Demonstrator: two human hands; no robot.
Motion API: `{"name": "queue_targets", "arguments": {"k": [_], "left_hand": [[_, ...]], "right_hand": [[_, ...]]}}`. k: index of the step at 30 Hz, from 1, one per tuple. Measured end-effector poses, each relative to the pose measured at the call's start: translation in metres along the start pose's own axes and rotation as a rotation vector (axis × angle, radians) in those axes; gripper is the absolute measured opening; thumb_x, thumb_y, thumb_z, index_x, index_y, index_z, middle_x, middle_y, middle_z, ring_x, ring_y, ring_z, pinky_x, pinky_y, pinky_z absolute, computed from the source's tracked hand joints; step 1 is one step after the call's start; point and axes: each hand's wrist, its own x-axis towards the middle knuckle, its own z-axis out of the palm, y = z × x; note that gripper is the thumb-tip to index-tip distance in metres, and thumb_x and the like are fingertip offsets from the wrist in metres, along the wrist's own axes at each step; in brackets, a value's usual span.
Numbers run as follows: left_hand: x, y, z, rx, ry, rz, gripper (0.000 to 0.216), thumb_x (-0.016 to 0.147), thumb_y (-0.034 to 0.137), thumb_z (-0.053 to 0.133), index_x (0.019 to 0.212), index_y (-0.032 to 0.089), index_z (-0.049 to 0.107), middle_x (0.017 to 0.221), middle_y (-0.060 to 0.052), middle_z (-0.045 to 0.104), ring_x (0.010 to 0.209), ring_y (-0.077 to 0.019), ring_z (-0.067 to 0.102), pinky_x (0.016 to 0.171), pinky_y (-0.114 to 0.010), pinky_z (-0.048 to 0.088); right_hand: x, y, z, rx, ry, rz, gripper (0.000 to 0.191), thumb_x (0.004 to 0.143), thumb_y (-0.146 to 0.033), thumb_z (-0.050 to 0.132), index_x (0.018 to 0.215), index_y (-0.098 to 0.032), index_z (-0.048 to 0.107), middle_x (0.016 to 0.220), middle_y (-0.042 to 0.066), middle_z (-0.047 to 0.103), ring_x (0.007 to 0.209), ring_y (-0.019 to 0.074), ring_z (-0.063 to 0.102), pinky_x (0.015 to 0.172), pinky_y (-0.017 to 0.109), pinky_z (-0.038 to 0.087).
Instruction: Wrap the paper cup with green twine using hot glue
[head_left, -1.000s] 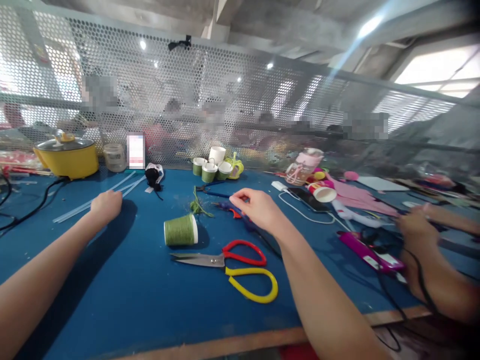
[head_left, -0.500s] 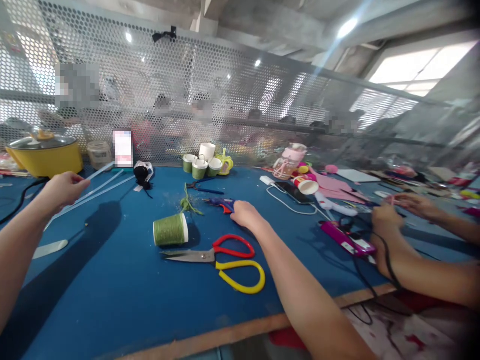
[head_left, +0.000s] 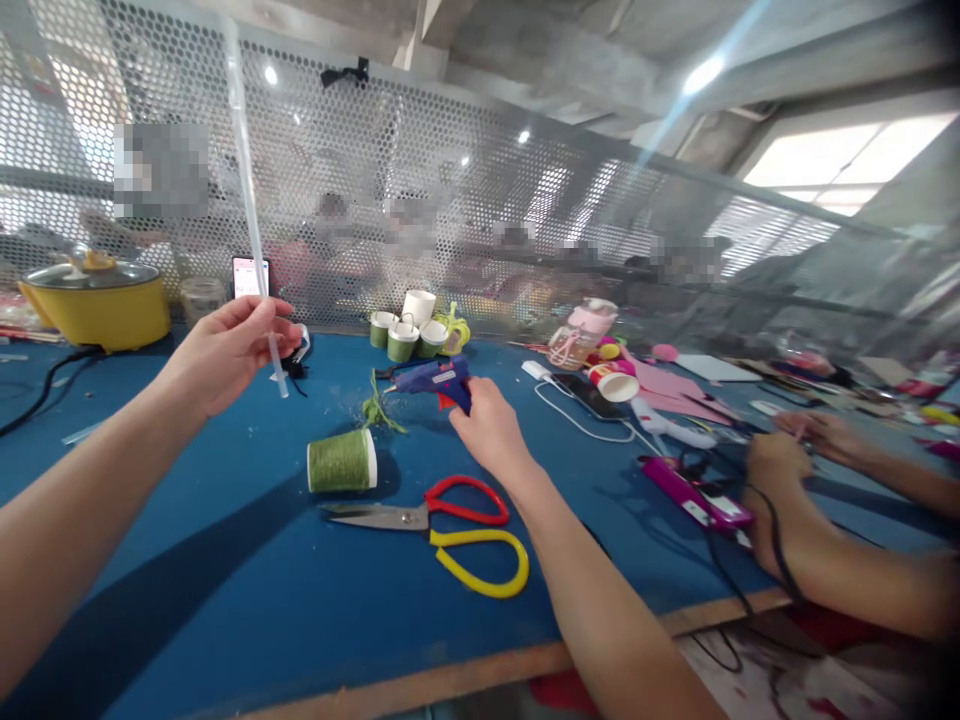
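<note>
Pinched in the fingers of my left hand [head_left: 238,345] is a long translucent glue stick [head_left: 246,165], held nearly upright with its short end pointing down. My right hand [head_left: 491,425] grips the handle of a blue glue gun [head_left: 431,378] with an orange trigger, its nozzle toward the left. Below the nozzle lies a tangle of green yarn [head_left: 373,405]. A paper cup wrapped in green yarn [head_left: 341,462] rests on its side between my arms. In front of it are large scissors [head_left: 409,517] with one red and one yellow handle, blades to the left.
Several green-wrapped cups [head_left: 403,342] stand by the perforated screen [head_left: 450,230]. A yellow electric pot [head_left: 97,305] sits back left. To the right are a phone [head_left: 589,395], a purple power strip [head_left: 694,495] with cables, and a co-worker's hands [head_left: 787,450].
My left hand has moved right and lifted one glue stick upright from the left side. My right hand has raised the glue gun slightly off the table.
</note>
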Motion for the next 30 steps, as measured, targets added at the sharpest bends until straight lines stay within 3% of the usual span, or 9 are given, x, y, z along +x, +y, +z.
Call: {"name": "queue_targets", "arguments": {"k": [5, 8, 11, 16, 24, 30], "left_hand": [[-0.003, 0.008, 0.02, 0.282, 0.104, 0.233, 0.019, 0.083, 0.014, 0.051, 0.066, 0.013, 0.059, 0.065, 0.0, 0.062, 0.051, -0.0036, 0.047, 0.047, -0.014, 0.037], [-0.01, 0.009, 0.031, 0.262, 0.025, 0.327, 0.013, 0.081, 0.015, 0.054, 0.069, 0.014, 0.057, 0.065, 0.001, 0.062, 0.045, -0.0037, 0.048, 0.041, -0.015, 0.038], [-0.02, 0.006, 0.044, 0.185, -0.077, 0.389, 0.011, 0.082, 0.022, 0.054, 0.074, 0.015, 0.055, 0.069, -0.002, 0.063, 0.054, -0.0105, 0.061, 0.054, -0.024, 0.052], [-0.036, -0.001, 0.064, 0.311, -0.182, 0.499, 0.014, 0.085, 0.025, 0.049, 0.083, 0.014, 0.058, 0.08, -0.004, 0.064, 0.07, -0.0136, 0.065, 0.065, -0.026, 0.054], [-0.033, -0.009, 0.081, 0.458, -0.289, 0.579, 0.013, 0.085, 0.022, 0.047, 0.086, 0.014, 0.058, 0.075, -0.002, 0.06, 0.069, -0.013, 0.063, 0.063, -0.023, 0.05], [-0.024, -0.019, 0.085, 0.564, -0.313, 0.653, 0.015, 0.085, 0.023, 0.046, 0.083, 0.014, 0.057, 0.072, -0.003, 0.061, 0.065, -0.0134, 0.061, 0.06, -0.024, 0.048]], "right_hand": [[-0.008, -0.011, -0.001, 0.126, 0.016, 0.019, 0.022, 0.076, -0.022, 0.053, 0.097, -0.015, 0.052, 0.086, 0.01, 0.065, 0.081, 0.0244, 0.062, 0.067, 0.029, 0.043], [-0.009, -0.013, -0.001, 0.198, 0.005, 0.068, 0.024, 0.075, -0.027, 0.055, 0.096, -0.016, 0.052, 0.082, 0.009, 0.067, 0.078, 0.0238, 0.063, 0.066, 0.028, 0.043], [-0.01, -0.016, -0.001, 0.146, -0.021, 0.087, 0.025, 0.078, -0.028, 0.053, 0.099, -0.014, 0.053, 0.086, 0.011, 0.067, 0.081, 0.0254, 0.063, 0.067, 0.03, 0.043], [-0.014, -0.023, 0.0, 0.05, -0.072, 0.009, 0.024, 0.083, -0.03, 0.043, 0.097, -0.013, 0.055, 0.097, 0.014, 0.062, 0.086, 0.0254, 0.06, 0.068, 0.03, 0.042], [-0.016, -0.028, 0.007, -0.032, -0.11, 0.02, 0.028, 0.084, -0.033, 0.042, 0.1, -0.012, 0.052, 0.087, 0.016, 0.065, 0.079, 0.0282, 0.063, 0.065, 0.033, 0.042], [-0.019, -0.029, 0.007, -0.086, -0.088, 0.011, 0.026, 0.084, -0.032, 0.043, 0.098, -0.014, 0.053, 0.085, 0.013, 0.067, 0.077, 0.0253, 0.064, 0.064, 0.031, 0.044]]}}
